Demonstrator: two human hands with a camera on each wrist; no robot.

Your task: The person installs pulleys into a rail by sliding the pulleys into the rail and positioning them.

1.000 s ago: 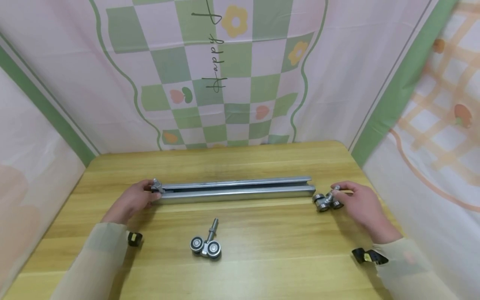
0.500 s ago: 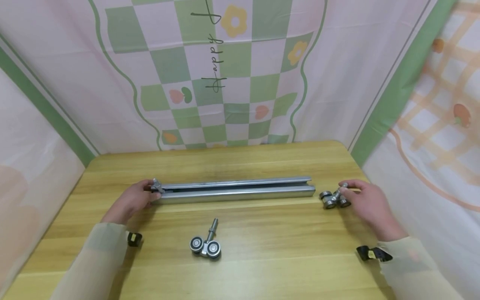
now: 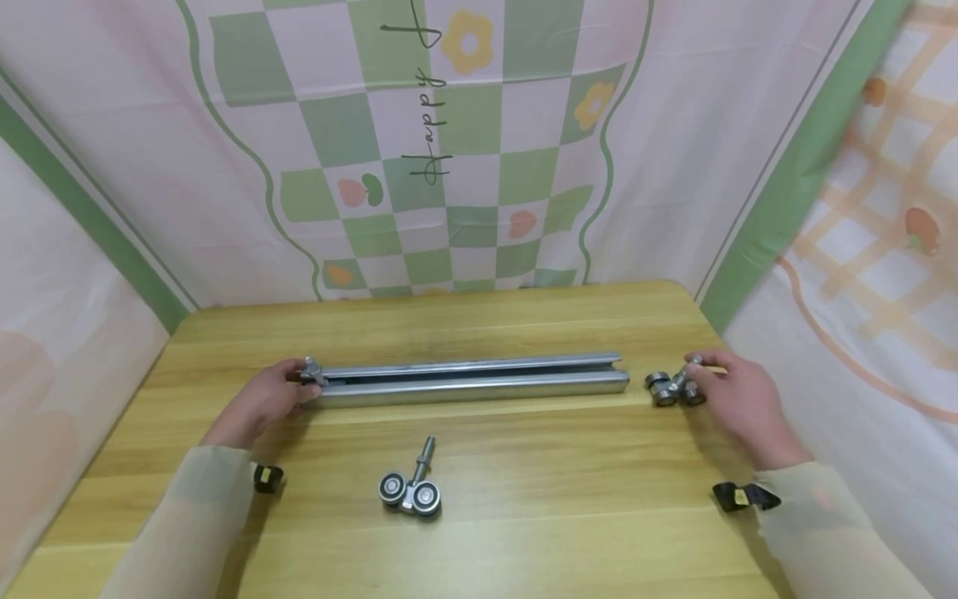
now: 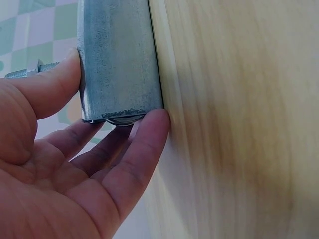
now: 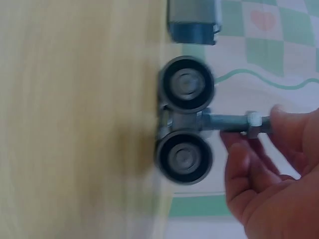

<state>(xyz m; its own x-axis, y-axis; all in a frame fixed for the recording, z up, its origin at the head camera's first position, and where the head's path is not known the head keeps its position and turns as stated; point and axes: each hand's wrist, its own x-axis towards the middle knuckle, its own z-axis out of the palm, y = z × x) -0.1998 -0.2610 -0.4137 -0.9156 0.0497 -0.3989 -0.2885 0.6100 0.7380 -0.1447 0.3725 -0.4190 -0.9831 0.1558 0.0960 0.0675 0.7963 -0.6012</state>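
A silver C-shaped metal rail [image 3: 479, 388] lies lengthwise across the table, its slot facing up. My left hand [image 3: 262, 406] grips its left end, thumb along the top edge and fingers under the end face [image 4: 132, 169]. A roller trolley sits inside that end; its bolt [image 3: 314, 371] sticks up through the slot, and a wheel edge [image 4: 124, 121] peeks out below the fingers. Beyond the right end, my right hand [image 3: 741, 408] pinches the threaded bolt [image 5: 229, 122] of a second roller trolley [image 3: 662, 389], wheels down close over the table and apart from the rail.
A third roller trolley [image 3: 410, 494] lies on its side on the wooden table [image 3: 554, 516], in front of the rail, its bolt pointing away. Patterned cloth [image 3: 479, 183] hangs behind the table and along both sides.
My right hand has drawn its roller trolley to the right and slightly back, widening the gap from the rail's end. The left hand, rail and loose trolley stay put.
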